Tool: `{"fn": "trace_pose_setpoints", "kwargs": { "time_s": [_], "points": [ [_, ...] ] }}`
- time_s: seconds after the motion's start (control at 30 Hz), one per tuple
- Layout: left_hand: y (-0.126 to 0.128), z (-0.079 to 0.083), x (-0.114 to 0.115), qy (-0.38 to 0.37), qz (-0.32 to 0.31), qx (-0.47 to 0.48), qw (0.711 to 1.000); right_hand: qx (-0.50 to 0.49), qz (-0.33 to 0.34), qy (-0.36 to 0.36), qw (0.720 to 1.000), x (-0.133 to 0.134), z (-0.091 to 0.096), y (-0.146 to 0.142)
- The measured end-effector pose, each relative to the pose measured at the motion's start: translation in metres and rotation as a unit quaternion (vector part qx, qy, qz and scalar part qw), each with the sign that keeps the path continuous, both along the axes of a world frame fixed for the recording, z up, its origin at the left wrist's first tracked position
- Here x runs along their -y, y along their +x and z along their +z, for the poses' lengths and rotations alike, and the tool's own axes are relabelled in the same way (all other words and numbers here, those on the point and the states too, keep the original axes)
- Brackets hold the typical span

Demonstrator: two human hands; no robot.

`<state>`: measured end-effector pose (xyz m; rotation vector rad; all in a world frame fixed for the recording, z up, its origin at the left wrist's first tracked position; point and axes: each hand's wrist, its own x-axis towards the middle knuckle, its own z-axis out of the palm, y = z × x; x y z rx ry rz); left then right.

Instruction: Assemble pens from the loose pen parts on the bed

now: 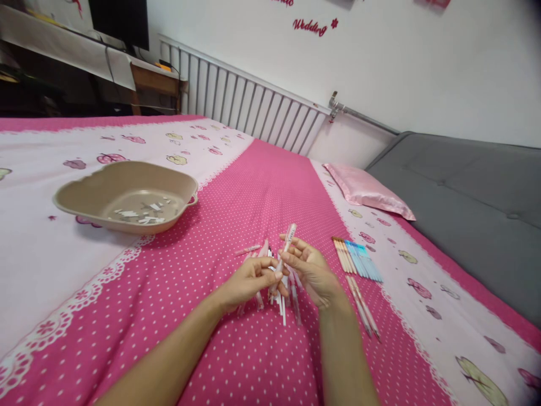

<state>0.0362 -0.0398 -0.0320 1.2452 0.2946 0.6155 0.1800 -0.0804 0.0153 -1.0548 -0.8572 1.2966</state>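
Note:
Between my two hands is a pale pink pen [289, 235], held at a tilt with its upper end pointing away from me. My right hand [313, 270] pinches its middle between thumb and fingers. The fingertips of my left hand [253, 279] close around its lower end. Underneath, a loose pile of pen parts, clear pink barrels and thin white tubes [283, 313], lies on the bedspread, partly hidden by my hands. One pink pen piece [247, 250] rests at the pile's far left. Right of my right hand are two pinkish pens [363, 307], side by side.
Beyond those, brown-topped pens [344, 256] and blue pens [363, 261] lie in a neat row. A beige basin [84, 197] with small white pieces sits at left on the pink bedspread [236, 203]. A pink pillow [367, 192] leans near the grey headboard [465, 197].

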Motion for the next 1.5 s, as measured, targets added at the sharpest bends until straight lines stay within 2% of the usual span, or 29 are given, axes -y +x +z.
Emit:
{"fn": "trace_pose_setpoints", "kwargs": {
  "time_s": [0.23, 0.47, 0.83, 1.0, 1.23, 1.4, 1.5],
  "points": [
    [-0.0004, 0.0022, -0.0002, -0.007, 0.007, 0.004, 1.000, -0.010, -0.002, 0.005, 1.000, 0.0011, 0.0026, -0.0015],
    [-0.0010, 0.0072, 0.0008, -0.012, 0.012, 0.009, 1.000, -0.033, 0.059, -0.013, 0.998, 0.0033, 0.0072, 0.0049],
    [-0.0004, 0.0010, -0.0003, -0.009, 0.006, 0.007, 1.000, -0.002, -0.003, -0.006, 1.000, 0.0003, 0.0017, 0.0001],
    [-0.0004, -0.0002, -0.0013, 0.002, 0.001, -0.007, 1.000, 0.018, -0.011, -0.001, 1.000, -0.0003, -0.0005, -0.0022],
    [-0.0006, 0.0041, 0.0004, -0.008, 0.010, 0.004, 1.000, 0.001, 0.012, 0.007, 1.000, 0.0013, 0.0018, -0.0032],
    [-0.0013, 0.0077, 0.0010, -0.018, 0.014, 0.028, 0.999, -0.018, 0.068, 0.002, 0.998, 0.0034, 0.0048, -0.0008],
    [-0.0018, 0.0074, 0.0005, -0.026, 0.017, 0.028, 0.999, -0.024, 0.077, 0.005, 0.997, 0.0032, 0.0046, 0.0000]
  ]
}}
